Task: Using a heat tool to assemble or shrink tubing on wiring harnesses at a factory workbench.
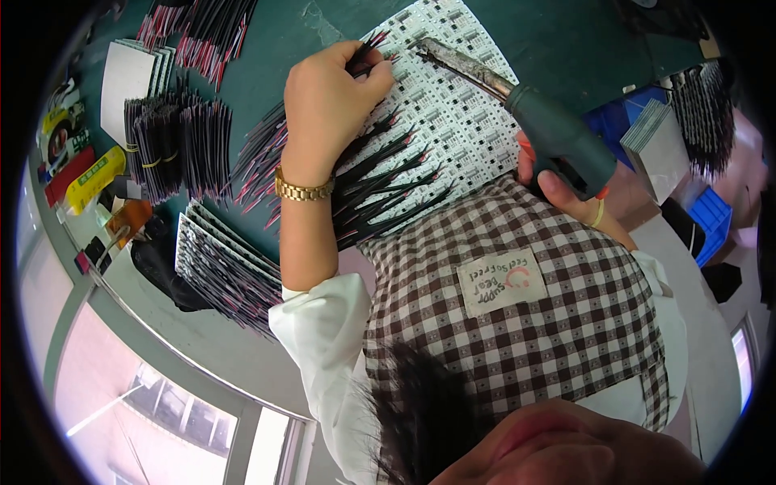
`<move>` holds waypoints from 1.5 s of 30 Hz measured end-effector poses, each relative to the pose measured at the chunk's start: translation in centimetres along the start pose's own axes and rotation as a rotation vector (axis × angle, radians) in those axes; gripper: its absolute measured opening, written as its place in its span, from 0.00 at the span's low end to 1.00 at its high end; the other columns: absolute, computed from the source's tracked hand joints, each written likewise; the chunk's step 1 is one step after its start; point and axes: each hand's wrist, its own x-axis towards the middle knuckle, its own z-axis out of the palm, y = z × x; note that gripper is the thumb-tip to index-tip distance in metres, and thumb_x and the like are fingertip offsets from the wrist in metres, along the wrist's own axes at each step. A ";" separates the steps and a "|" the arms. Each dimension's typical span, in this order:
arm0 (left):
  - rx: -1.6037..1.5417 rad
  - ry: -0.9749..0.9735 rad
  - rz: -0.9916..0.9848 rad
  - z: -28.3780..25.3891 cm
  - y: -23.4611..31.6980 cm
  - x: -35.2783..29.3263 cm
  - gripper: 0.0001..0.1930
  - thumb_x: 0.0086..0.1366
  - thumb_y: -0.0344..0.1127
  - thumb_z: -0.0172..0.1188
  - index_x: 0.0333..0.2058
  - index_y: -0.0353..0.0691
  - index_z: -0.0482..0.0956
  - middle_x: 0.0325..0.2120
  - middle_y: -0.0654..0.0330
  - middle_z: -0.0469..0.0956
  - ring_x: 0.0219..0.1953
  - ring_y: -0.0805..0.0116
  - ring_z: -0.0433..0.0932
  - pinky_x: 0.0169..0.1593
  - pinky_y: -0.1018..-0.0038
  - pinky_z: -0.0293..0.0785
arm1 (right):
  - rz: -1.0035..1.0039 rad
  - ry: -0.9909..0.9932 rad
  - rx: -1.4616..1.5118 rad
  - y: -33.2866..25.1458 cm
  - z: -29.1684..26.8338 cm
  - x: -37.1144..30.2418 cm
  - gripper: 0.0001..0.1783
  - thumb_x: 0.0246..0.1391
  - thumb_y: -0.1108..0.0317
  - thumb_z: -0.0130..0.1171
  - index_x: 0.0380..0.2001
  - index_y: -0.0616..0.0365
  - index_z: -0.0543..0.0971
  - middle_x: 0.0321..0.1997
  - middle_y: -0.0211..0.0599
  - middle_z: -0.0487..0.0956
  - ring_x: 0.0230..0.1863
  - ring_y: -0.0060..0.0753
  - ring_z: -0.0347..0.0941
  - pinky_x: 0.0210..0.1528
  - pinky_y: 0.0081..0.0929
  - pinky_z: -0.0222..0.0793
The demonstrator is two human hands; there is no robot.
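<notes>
A large white panel of small circuit boards (477,48) lies on the green table in front of me. Near its far left edge my left hand (333,93) is closed, pinching black wires with red ends (368,50). My right hand (559,194) is wrapped round the grip of a dark green soldering gun (566,133). The gun's stained metal barrel points left, its tip over the panel's upper part, close to the left fingers. Several rows of black and red wires (388,174) fan out along the panel's near left side, partly hidden by my left wrist.
Bundles of black wires (174,149) and more red-ended wires (210,40) lie at the left. Stacked panels with wires (222,259) stand lower left. A yellow package (97,179) sits at the far left. On the right are more panels (659,145) and a blue bin (705,218).
</notes>
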 end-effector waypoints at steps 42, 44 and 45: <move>0.000 -0.189 0.044 -1.2 0.4 0.6 0.11 0.54 0.35 0.65 0.32 0.33 0.80 0.21 0.59 0.79 0.24 0.76 0.75 0.32 0.78 0.71 | -0.154 -0.032 0.198 -0.3 0.0 0.2 0.18 0.56 0.66 0.57 0.47 0.64 0.72 0.36 0.35 0.77 0.38 0.24 0.71 0.44 0.23 0.67; 0.008 -0.189 0.042 -1.6 0.5 0.4 0.11 0.54 0.35 0.65 0.32 0.33 0.80 0.22 0.59 0.80 0.24 0.76 0.76 0.32 0.78 0.71 | -0.119 -0.012 0.217 0.0 0.3 0.3 0.14 0.54 0.68 0.58 0.43 0.64 0.75 0.34 0.33 0.78 0.37 0.23 0.72 0.43 0.22 0.67; 0.012 -0.196 0.044 -1.6 0.6 0.5 0.10 0.54 0.34 0.65 0.32 0.34 0.81 0.22 0.59 0.80 0.24 0.75 0.76 0.32 0.78 0.71 | -0.116 -0.007 0.217 0.0 0.1 0.2 0.14 0.54 0.68 0.58 0.43 0.64 0.75 0.34 0.33 0.78 0.37 0.23 0.72 0.43 0.22 0.67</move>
